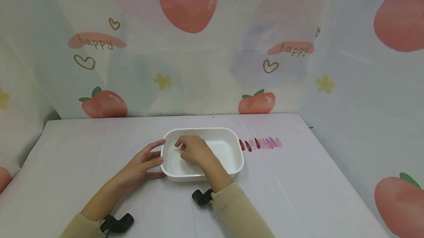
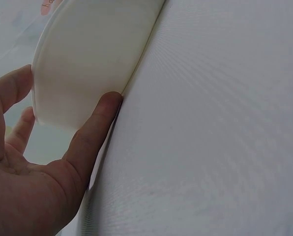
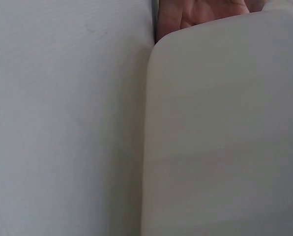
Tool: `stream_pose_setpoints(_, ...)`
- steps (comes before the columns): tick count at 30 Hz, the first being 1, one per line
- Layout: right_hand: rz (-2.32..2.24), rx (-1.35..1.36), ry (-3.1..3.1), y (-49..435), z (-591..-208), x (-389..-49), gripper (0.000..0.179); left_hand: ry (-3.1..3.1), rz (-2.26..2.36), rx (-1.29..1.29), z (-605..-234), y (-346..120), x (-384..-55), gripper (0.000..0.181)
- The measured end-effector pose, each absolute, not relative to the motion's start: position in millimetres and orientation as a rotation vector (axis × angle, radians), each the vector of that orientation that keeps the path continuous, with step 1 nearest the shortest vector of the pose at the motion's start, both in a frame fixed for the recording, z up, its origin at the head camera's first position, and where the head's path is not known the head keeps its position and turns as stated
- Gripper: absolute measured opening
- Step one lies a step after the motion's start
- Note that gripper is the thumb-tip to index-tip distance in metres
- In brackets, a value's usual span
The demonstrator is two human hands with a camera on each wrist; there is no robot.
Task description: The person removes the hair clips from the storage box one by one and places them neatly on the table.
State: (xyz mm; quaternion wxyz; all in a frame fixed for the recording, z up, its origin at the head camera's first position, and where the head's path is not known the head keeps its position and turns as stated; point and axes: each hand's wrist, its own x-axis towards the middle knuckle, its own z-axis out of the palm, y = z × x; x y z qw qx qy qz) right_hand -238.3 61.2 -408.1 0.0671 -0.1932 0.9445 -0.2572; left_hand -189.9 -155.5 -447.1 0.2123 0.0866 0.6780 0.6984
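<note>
A white rectangular plastic basin [image 1: 202, 176] with rounded corners stands upright on the table. My left hand [image 1: 140, 166] rests against its left end, fingers spread and fairly straight. In the left wrist view, the fingertips of that hand [image 2: 43, 177] touch the basin's outer wall [image 2: 95, 59] and rim. My right hand [image 1: 198, 152] reaches over the near rim into the left part of the basin, its fingers bent. Whether anything is between those fingertips I cannot make out. The right wrist view shows mostly the basin's side [image 3: 215, 128], which hides the right hand.
Right of the basin lies a row of several slim, pointed red and pink pieces [image 1: 265, 143], the leftmost close to the basin's rim. White cloth [image 1: 298, 193] covers the table. A printed curtain [image 1: 205, 68] hangs behind and at the sides.
</note>
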Motion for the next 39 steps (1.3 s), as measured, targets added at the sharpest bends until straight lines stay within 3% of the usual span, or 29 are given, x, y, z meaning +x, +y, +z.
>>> stream_pose_setpoints(10,-0.913,-0.526,2.8,65,-409,-240,0.03,1.889,1.929,0.228,-447,-155,-189,0.064)
stream_pose_setpoints(23,-1.666,-0.481,2.13,79,-402,-244,0.042,1.871,1.938,0.234,-448,-155,-188,0.065)
stream_pose_setpoints(39,-1.784,-0.525,1.945,93,-384,-248,0.043,1.883,1.929,0.238,-445,-154,-190,0.064)
